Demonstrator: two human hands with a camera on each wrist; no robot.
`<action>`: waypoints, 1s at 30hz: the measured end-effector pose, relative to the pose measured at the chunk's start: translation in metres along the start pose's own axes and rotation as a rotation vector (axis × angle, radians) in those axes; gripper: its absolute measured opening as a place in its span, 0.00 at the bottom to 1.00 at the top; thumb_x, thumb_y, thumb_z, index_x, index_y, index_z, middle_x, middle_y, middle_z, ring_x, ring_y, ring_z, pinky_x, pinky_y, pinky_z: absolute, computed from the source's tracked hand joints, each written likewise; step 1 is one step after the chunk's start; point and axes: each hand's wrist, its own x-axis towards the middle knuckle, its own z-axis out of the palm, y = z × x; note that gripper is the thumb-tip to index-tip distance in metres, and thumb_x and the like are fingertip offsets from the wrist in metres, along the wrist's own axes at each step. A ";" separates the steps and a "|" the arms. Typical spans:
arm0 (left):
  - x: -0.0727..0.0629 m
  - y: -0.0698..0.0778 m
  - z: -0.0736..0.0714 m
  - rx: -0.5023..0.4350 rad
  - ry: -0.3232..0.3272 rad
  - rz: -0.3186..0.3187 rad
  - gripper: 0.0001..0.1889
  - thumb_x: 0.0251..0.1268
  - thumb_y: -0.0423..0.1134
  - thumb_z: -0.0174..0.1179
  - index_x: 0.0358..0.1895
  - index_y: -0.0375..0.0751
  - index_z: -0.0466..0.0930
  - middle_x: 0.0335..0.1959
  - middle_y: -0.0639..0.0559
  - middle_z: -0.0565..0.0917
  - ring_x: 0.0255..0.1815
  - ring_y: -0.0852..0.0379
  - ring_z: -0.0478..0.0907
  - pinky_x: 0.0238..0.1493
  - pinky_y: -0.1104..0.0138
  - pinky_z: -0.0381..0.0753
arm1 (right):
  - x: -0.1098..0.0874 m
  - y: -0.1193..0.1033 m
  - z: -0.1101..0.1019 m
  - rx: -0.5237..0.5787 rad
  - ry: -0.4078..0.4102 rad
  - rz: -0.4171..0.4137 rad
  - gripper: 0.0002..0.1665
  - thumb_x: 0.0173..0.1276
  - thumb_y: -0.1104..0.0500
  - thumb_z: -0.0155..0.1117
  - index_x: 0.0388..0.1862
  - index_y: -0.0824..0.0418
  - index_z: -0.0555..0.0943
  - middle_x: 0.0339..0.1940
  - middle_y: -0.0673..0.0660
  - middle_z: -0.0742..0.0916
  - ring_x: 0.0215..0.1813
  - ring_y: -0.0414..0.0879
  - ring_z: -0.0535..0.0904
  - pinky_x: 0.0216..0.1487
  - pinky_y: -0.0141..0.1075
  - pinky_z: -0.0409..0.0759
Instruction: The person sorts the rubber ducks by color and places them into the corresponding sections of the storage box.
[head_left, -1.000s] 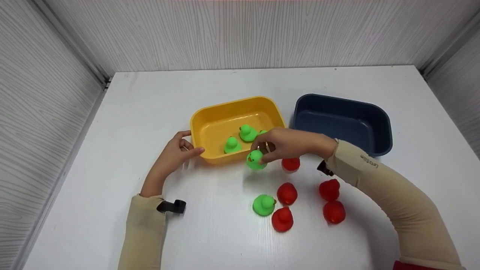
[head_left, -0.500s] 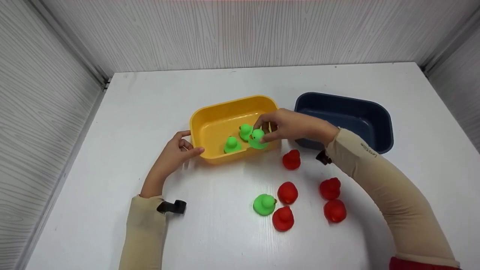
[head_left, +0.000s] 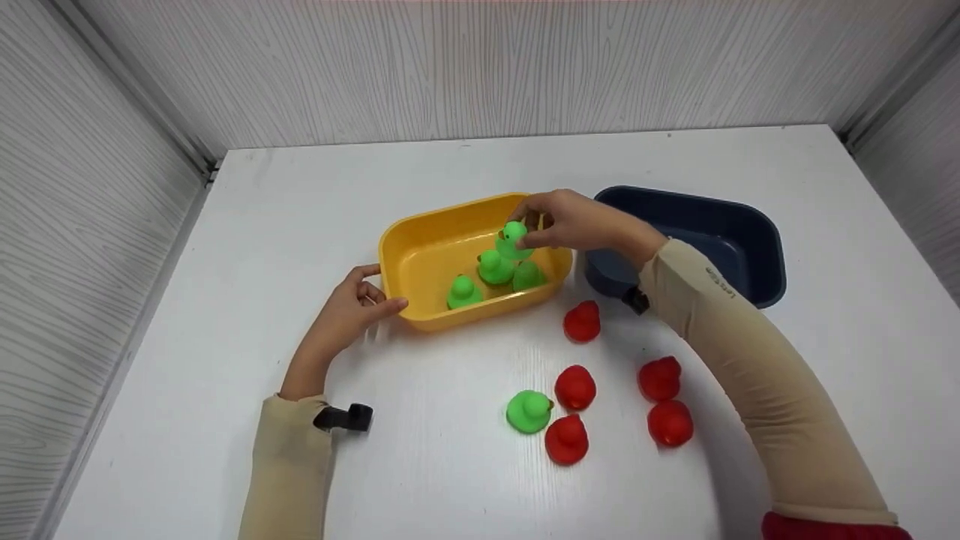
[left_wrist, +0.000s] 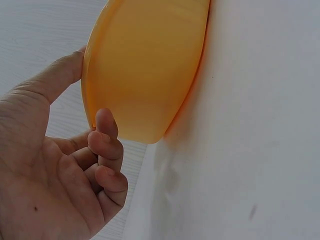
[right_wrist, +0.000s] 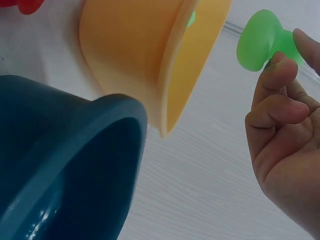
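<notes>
My right hand (head_left: pixel 574 217) pinches a green rubber duck (head_left: pixel 511 244) between thumb and fingers, over the right part of the yellow tub (head_left: pixel 435 319). In the right wrist view the held duck (right_wrist: pixel 260 42) is above the tub's rim level. Several green ducks lie inside the tub, among them one at the left (head_left: pixel 463 292) and one under the held duck (head_left: pixel 528 277). At the tub's left end my left hand (head_left: pixel 349 307) grips the rim, thumb at the near corner and index finger farther back. Its other fingers (left_wrist: pixel 112 182) curl beside the tub wall.
Right of the yellow tub stands a dark blue tub (head_left: pixel 611 276), partly behind my right arm. Several red ducks lie on the white table (head_left: pixel 420 450), the closest to the tubs being one red duck (head_left: pixel 583 322). Among them lies a green duck (head_left: pixel 529 412).
My right hand has carried the green duck from in front of the yellow tub, up across its near rim and over its inside. The left hand has stayed at the tub's left end.
</notes>
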 end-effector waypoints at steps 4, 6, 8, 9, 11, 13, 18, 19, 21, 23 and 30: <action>0.000 -0.001 0.000 -0.002 -0.004 -0.006 0.43 0.59 0.54 0.66 0.72 0.40 0.57 0.37 0.49 0.74 0.35 0.55 0.70 0.38 0.70 0.72 | 0.009 0.006 0.001 0.013 -0.003 0.061 0.20 0.69 0.53 0.63 0.57 0.58 0.77 0.42 0.56 0.80 0.40 0.47 0.75 0.41 0.33 0.76; 0.000 -0.002 0.001 -0.004 -0.004 -0.008 0.42 0.59 0.54 0.66 0.72 0.41 0.57 0.37 0.49 0.74 0.35 0.55 0.70 0.38 0.70 0.71 | 0.013 0.009 0.001 0.011 -0.004 0.085 0.21 0.69 0.52 0.63 0.57 0.58 0.77 0.43 0.56 0.80 0.40 0.47 0.75 0.42 0.33 0.76; 0.000 -0.003 0.001 -0.009 -0.005 -0.007 0.43 0.59 0.54 0.66 0.72 0.41 0.57 0.37 0.49 0.74 0.35 0.55 0.70 0.37 0.70 0.71 | 0.017 0.011 0.001 0.008 0.001 0.104 0.21 0.69 0.53 0.63 0.58 0.58 0.77 0.44 0.56 0.80 0.41 0.48 0.75 0.43 0.34 0.76; 0.001 -0.003 0.001 -0.010 -0.005 -0.006 0.43 0.59 0.54 0.66 0.72 0.41 0.57 0.37 0.49 0.74 0.34 0.55 0.70 0.37 0.70 0.71 | 0.018 0.012 0.001 0.004 0.004 0.112 0.21 0.69 0.53 0.63 0.58 0.58 0.77 0.44 0.57 0.80 0.42 0.48 0.75 0.43 0.34 0.76; 0.000 -0.003 0.002 -0.012 -0.007 -0.006 0.42 0.59 0.54 0.66 0.72 0.40 0.57 0.37 0.49 0.74 0.35 0.55 0.70 0.37 0.70 0.72 | 0.021 0.014 0.002 0.000 0.003 0.132 0.21 0.69 0.53 0.63 0.58 0.58 0.76 0.45 0.57 0.80 0.42 0.48 0.74 0.43 0.35 0.77; 0.000 -0.003 0.001 -0.008 -0.006 -0.004 0.42 0.59 0.54 0.66 0.72 0.40 0.57 0.37 0.49 0.74 0.35 0.55 0.70 0.38 0.70 0.72 | 0.024 0.016 0.003 -0.003 -0.002 0.146 0.22 0.69 0.52 0.63 0.58 0.59 0.76 0.47 0.57 0.80 0.44 0.49 0.74 0.45 0.36 0.77; 0.000 -0.001 0.000 0.000 -0.005 0.005 0.42 0.59 0.54 0.66 0.72 0.40 0.57 0.38 0.49 0.74 0.35 0.55 0.70 0.37 0.71 0.72 | 0.031 0.022 0.008 -0.027 0.001 0.153 0.21 0.68 0.53 0.63 0.58 0.59 0.77 0.51 0.57 0.80 0.50 0.50 0.73 0.52 0.39 0.76; 0.000 0.000 0.000 -0.001 -0.007 0.005 0.42 0.59 0.54 0.66 0.72 0.40 0.57 0.38 0.49 0.74 0.35 0.56 0.70 0.37 0.71 0.72 | 0.032 0.023 0.008 -0.031 0.006 0.150 0.21 0.68 0.53 0.63 0.57 0.60 0.77 0.52 0.58 0.79 0.51 0.50 0.72 0.53 0.40 0.76; -0.001 0.001 0.000 0.000 -0.012 0.005 0.42 0.59 0.54 0.66 0.72 0.40 0.56 0.38 0.49 0.74 0.35 0.56 0.70 0.36 0.71 0.72 | 0.034 0.025 0.009 -0.037 0.014 0.150 0.20 0.68 0.54 0.64 0.56 0.60 0.78 0.54 0.58 0.78 0.51 0.50 0.72 0.52 0.40 0.77; 0.000 0.001 0.000 0.001 -0.014 0.003 0.43 0.59 0.54 0.66 0.72 0.40 0.56 0.39 0.48 0.74 0.36 0.56 0.70 0.36 0.71 0.72 | 0.035 0.025 0.010 -0.039 0.009 0.160 0.21 0.68 0.54 0.64 0.57 0.60 0.78 0.55 0.58 0.77 0.50 0.50 0.73 0.51 0.40 0.79; 0.000 -0.002 -0.001 -0.004 -0.006 -0.003 0.43 0.58 0.55 0.66 0.72 0.40 0.57 0.39 0.49 0.73 0.35 0.55 0.70 0.35 0.71 0.72 | 0.043 0.024 0.011 -0.033 -0.026 0.182 0.21 0.69 0.57 0.62 0.60 0.60 0.76 0.56 0.58 0.79 0.46 0.50 0.76 0.49 0.39 0.81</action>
